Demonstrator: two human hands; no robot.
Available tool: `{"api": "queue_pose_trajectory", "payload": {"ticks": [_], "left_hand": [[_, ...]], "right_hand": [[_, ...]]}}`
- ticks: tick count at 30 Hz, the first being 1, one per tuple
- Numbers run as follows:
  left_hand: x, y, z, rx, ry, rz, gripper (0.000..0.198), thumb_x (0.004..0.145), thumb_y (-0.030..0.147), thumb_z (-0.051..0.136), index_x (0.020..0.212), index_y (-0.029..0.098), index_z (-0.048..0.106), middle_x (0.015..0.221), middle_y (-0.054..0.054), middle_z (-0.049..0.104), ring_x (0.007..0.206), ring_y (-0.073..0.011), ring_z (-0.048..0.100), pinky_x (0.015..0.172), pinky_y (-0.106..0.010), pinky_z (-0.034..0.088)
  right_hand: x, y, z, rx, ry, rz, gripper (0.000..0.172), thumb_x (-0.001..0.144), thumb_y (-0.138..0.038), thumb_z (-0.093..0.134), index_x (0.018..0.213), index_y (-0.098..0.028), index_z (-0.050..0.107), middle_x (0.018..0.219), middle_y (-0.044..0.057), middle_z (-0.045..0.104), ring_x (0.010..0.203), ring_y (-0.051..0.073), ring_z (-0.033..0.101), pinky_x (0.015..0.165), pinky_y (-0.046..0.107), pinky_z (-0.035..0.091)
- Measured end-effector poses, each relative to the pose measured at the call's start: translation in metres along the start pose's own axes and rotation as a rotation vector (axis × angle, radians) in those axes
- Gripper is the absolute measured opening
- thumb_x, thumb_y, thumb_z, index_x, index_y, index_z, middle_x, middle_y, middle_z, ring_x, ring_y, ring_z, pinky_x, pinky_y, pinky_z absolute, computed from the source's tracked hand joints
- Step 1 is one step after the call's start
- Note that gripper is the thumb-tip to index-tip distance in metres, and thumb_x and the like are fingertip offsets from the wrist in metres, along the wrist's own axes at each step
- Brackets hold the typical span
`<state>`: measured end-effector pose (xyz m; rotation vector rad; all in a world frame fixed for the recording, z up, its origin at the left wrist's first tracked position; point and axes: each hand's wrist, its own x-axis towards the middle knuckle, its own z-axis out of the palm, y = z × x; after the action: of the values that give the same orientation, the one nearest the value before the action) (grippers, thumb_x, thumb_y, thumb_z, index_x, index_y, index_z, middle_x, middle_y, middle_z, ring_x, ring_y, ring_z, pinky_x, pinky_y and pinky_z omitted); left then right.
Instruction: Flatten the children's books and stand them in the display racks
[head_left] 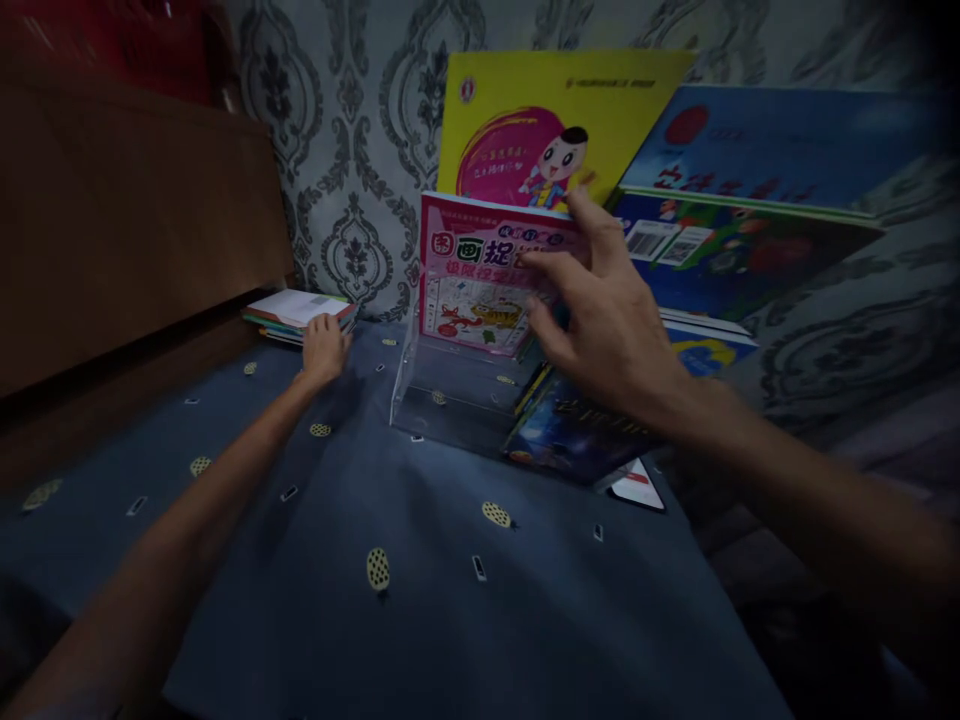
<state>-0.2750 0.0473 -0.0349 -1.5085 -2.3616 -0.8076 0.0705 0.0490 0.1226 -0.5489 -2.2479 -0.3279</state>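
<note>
My right hand (pixel 600 310) rests on the upper right corner of a pink picture book (pixel 472 275), fingers spread over its cover. The book stands upright in a clear plastic stand (pixel 427 385) on the blue patterned cloth (pixel 390 560). Far to the left, my left hand (pixel 324 348) lies on the near edge of a small stack of thin books (pixel 296 312), its fingers curled over the stack. Whether it grips a book is hidden.
A yellow book (pixel 525 120) leans on the patterned wall behind the pink one. Blue books (pixel 750 200) lean at the right, and a dark book (pixel 577 435) lies flat below them. A brown wooden headboard (pixel 127 230) runs along the left.
</note>
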Motion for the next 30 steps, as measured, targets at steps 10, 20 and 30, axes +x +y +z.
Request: {"api": "queue_pose_trajectory", "payload": {"ticks": [10,20,30], "left_hand": [[0.048,-0.067,0.008,0.130,-0.195,-0.053,0.071,0.095,0.054,0.046,0.147,0.006,0.043,0.162,-0.026,0.036,0.154,-0.0454,0.018,0.118,-0.071,0.020],[0.045,-0.082,0.003,0.309,-0.226,0.105,0.062,0.092,0.059,0.053,0.136,0.015,0.053,0.152,-0.024,0.051,0.150,-0.0427,0.027,0.114,-0.074,0.021],[0.007,-0.082,-0.017,0.364,-0.182,0.213,0.045,0.093,0.018,0.037,0.129,0.020,0.063,0.128,-0.017,0.064,0.130,-0.0348,0.052,0.117,-0.056,0.025]], "right_hand": [[-0.042,-0.020,-0.002,0.070,0.058,-0.048,0.043,0.096,-0.018,0.051,0.134,-0.039,0.056,0.167,0.005,0.029,0.122,0.030,0.065,0.100,0.052,0.060],[-0.170,-0.073,0.068,0.431,-0.290,0.046,0.038,0.094,-0.005,0.048,0.125,-0.018,0.065,0.160,0.022,0.041,0.122,0.028,0.068,0.090,0.038,0.065],[-0.221,-0.100,0.086,0.535,-0.350,0.198,0.032,0.097,-0.007,0.048,0.121,-0.020,0.064,0.150,0.021,0.052,0.126,0.026,0.066,0.099,0.039,0.061]]}}
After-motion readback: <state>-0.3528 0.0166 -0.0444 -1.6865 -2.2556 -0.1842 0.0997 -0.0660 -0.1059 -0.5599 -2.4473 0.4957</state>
